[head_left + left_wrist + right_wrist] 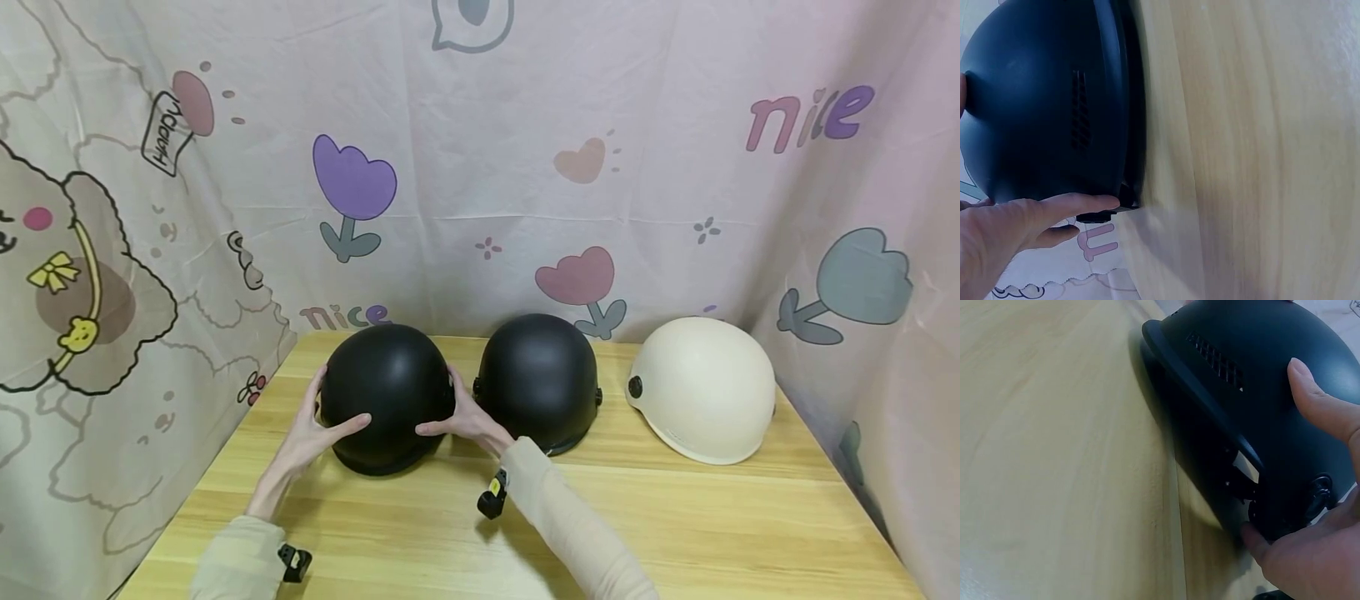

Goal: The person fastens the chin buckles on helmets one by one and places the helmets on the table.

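A black helmet (388, 379) at the left of the row is held from both sides. My left hand (309, 435) grips its left side, thumb across the front. On the opposite side my right hand (468, 415) grips it near the round side knob, with the thumb on the shell. In the left wrist view a vent grille (1080, 109) shows above the helmet's rim. The right wrist view shows fingers tucked at the lower edge, a dark strap fitting (1241, 481) under the rim, and that rim tilted over the wooden table (1072, 456).
A second black helmet (536, 379) stands just right of my right hand. Farther right is a cream-white helmet (701, 387) with a black side knob. The wooden table (420, 533) ends at a printed cloth backdrop (465, 167) behind and at the sides.
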